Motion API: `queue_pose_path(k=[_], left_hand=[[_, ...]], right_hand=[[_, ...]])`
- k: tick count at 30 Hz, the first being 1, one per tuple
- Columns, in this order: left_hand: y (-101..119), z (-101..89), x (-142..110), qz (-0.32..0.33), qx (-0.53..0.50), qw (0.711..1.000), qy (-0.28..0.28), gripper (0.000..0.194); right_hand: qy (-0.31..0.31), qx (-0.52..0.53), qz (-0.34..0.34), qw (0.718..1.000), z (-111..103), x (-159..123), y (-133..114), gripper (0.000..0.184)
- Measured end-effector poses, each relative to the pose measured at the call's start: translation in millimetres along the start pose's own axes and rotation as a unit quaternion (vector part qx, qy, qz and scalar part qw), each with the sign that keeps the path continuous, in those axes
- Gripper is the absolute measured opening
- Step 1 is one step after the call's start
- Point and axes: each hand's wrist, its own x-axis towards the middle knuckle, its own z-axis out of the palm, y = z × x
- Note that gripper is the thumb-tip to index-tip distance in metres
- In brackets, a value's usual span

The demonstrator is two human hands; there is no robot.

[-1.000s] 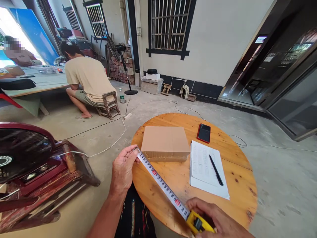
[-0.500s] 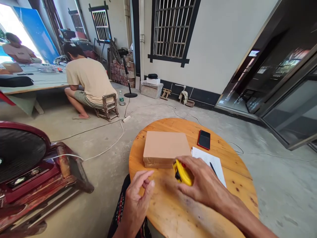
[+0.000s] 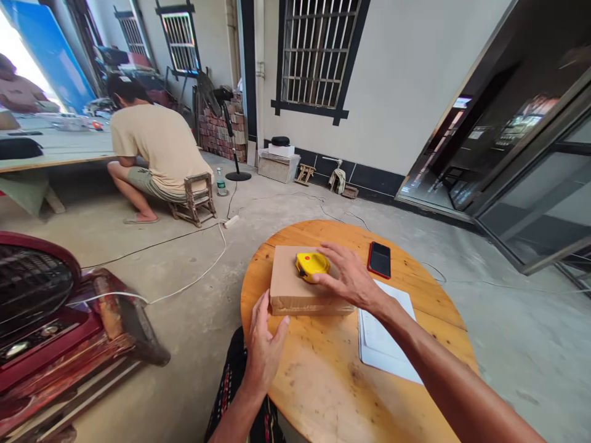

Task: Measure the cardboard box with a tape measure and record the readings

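Note:
A yellow tape measure with a red button lies flat on top of a closed brown cardboard box. My right hand is at the tape measure's right end, its fingers spread and its thumb by the near edge. The thumb seems to touch the case, but I see no firm grip. At the box's near left corner is my left hand, fingers apart, fingertips against or very close to the box's side. White paper sheets lie right of the box, partly covered by my right forearm.
The box rests on a round wooden table. A phone in a red case lies near its right edge. A dark red fan stands at left. Beyond, a person sits on a small chair; cords cross the floor.
My right hand has carried the tape measure up and left onto the box top, and its fingers have spread. My left hand has come to the box's corner. The pen is now hidden.

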Motion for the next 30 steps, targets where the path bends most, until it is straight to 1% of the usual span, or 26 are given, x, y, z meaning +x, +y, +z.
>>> queue_pose_path(k=[1, 2, 3, 5, 6, 8, 10, 12, 13, 14, 15, 17, 18, 19, 20, 21, 22, 23, 24, 26, 27, 30], left_hand=[[-1, 1.9, 2, -0.007, -0.008, 1.0, -0.005, 0.06], [-2, 3.3, 3, -0.016, -0.018, 1.0, -0.008, 0.059], [-2, 4.2, 5, -0.029, -0.028, 0.999, -0.01, 0.058], [-3, 4.4, 9, -0.054, -0.047, 0.997, -0.006, 0.053], [-3, 3.7, 12, -0.063, -0.054, 0.997, -0.005, 0.051], [-3, 1.0, 20, -0.07, -0.068, 0.995, -0.011, 0.046], [-3, -3.3, 31, -0.069, -0.077, 0.994, -0.028, 0.043], [-1, -9.5, 39, -0.065, -0.084, 0.993, -0.052, 0.047], [0, -13.4, 41, -0.063, -0.08, 0.993, -0.054, 0.053], [2, -17.6, 40, -0.057, -0.066, 0.995, -0.042, 0.06], [4, -22.0, 36, -0.045, -0.04, 0.998, -0.016, 0.068], [10, -28.9, 20, -0.003, 0.036, 0.997, 0.068, 0.074], [14, -30.3, 8, 0.028, 0.079, 0.991, 0.105, 0.071], [20, -29.5, -5, 0.058, 0.115, 0.984, 0.126, 0.063], [26, -26.1, -19, 0.084, 0.143, 0.979, 0.119, 0.052], [33, -20.1, -33, 0.119, 0.164, 0.977, 0.072, 0.043], [39, -11.3, -45, 0.159, 0.161, 0.974, 0.014, 0.034], [46, -0.2, -55, 0.208, 0.143, 0.967, -0.047, 0.026], [52, 12.5, -63, 0.248, 0.124, 0.956, -0.099, 0.024], [61, 40.3, -73, 0.311, 0.112, 0.929, -0.166, 0.026], [64, 53.9, -75, 0.331, 0.118, 0.915, -0.197, 0.029], [68, 86.9, -77, 0.366, 0.15, 0.881, -0.26, 0.034]], right_hand=[[0.041, 0.025, 0.054, 0.997, -1, -12, 7, 0.055], [0.076, 0.056, 0.114, 0.989, -1, -26, 13, 0.054], [0.096, 0.09, 0.17, 0.977, 1, -39, 17, 0.054], [0.102, 0.166, 0.246, 0.95, 10, -64, 19, 0.054], [0.093, 0.202, 0.257, 0.94, 17, -74, 16, 0.053], [0.116, 0.261, 0.252, 0.925, 32, -87, 3, 0.053], [0.139, 0.299, 0.252, 0.91, 43, -93, -11, 0.05], [0.15, 0.316, 0.249, 0.903, 47, -99, -19, 0.049], [0.152, 0.316, 0.247, 0.903, 45, -104, -17, 0.047], [0.153, 0.308, 0.244, 0.907, 41, -111, -12, 0.044], [0.153, 0.286, 0.247, 0.913, 35, -119, -2, 0.04], [0.133, 0.193, 0.272, 0.933, 20, -141, 27, 0.033], [0.112, 0.103, 0.309, 0.939, 11, -152, 44, 0.031], [0.074, 0.0, 0.349, 0.934, 2, -163, 61, 0.03], [0.057, -0.037, 0.372, 0.926, -5, -173, 77, 0.028], [0.045, -0.063, 0.385, 0.92, -11, -181, 91, 0.026], [0.029, -0.088, 0.396, 0.914, -14, -186, 102, 0.023], [0.018, -0.099, 0.401, 0.911, -15, -190, 110, 0.021], [0.005, -0.112, 0.403, 0.908, -14, -191, 114, 0.021], [-0.015, -0.133, 0.402, 0.906, -8, -191, 117, 0.02], [-0.02, -0.138, 0.4, 0.906, -4, -189, 116, 0.019], [-0.023, -0.141, 0.402, 0.904, 0, -189, 110, 0.019]])
